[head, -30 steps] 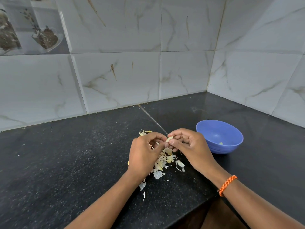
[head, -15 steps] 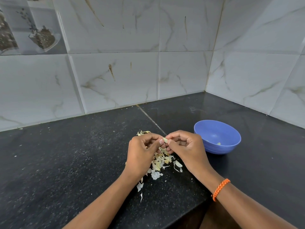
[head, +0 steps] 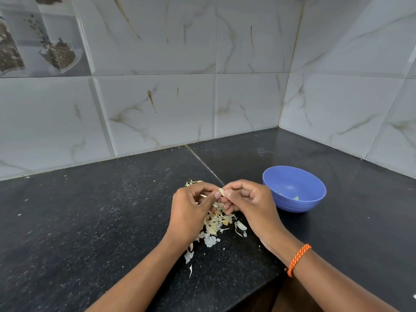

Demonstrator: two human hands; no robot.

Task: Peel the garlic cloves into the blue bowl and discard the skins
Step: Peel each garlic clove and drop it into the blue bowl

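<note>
Skins (head: 213,224) beneath hands (head: 221,199), bowl (head: 315,202) beside.

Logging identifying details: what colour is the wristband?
Orange, braided wristband on the right wrist; head view.

2 hands: left (head: 188,212), right (head: 252,202). 1 clove (head: 222,191) pinched between them. 1 bowl (head: 294,189), 1 pale bit inside. 1 skin pile (head: 216,224), scraps uncountable. 1 wristband (head: 298,258).

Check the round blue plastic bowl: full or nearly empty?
Nearly empty: the round blue plastic bowl stands upright, its inner wall mostly bare, with only a small pale piece visible inside.
</note>
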